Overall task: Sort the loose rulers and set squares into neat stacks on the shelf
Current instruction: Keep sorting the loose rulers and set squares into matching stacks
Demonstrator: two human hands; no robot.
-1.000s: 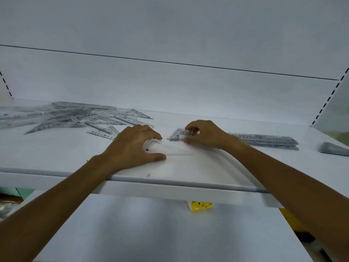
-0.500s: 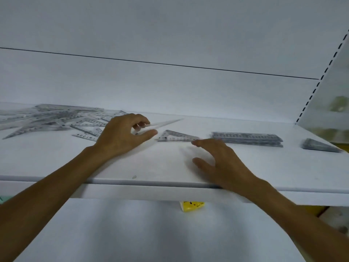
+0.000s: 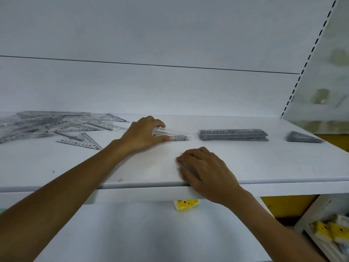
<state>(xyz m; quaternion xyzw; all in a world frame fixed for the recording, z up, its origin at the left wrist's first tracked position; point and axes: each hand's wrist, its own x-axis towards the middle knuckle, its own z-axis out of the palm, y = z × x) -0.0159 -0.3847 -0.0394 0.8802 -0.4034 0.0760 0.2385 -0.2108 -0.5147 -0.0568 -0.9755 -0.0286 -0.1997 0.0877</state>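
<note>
While your left hand grips a clear plastic set square on the white shelf, left of the grey ruler stack, your right hand rests nearer, fingers loosely curled, holding nothing.

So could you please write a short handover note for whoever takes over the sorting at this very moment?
Left hand: pinching a clear set square low over the shelf, mid-shelf.
Right hand: empty, resting flat at the shelf's front edge.
Done: a neat ruler stack right of centre; a dark set-square stack far right.
Left: the loose pile of rulers and set squares at the left is unsorted; the held piece needs placing.
</note>
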